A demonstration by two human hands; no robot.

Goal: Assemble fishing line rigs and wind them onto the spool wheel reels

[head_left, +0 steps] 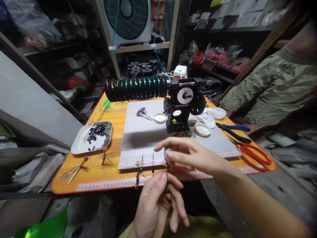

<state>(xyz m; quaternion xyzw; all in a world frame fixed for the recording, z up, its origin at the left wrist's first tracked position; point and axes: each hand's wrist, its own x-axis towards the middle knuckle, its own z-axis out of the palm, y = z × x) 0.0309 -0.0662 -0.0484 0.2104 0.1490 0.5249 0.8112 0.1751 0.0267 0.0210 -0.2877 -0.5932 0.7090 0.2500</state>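
My left hand (155, 201), low in the middle, pinches a thin dark strand (166, 168) between thumb and forefinger, its other fingers loosely curled. Just above it, my right hand (189, 154) has thumb and fingertips closed on the upper part of that strand. The strand looks like a line with small beads on it, too fine to make out fully. Left of my hands, a short beaded piece (153, 163) lies upright in the view on the grey board (138, 138). Beside it, a darker beaded bundle (137, 177) hangs over the board's front edge.
A black winding machine (182, 102) with a dial carries a row of black spools (136, 88). At left stands a white tray (76, 142) of small black parts. Red-handled scissors (257, 157) and blue-handled pliers (235, 128) lie at right. Another person's sleeve (272, 82) is beyond.
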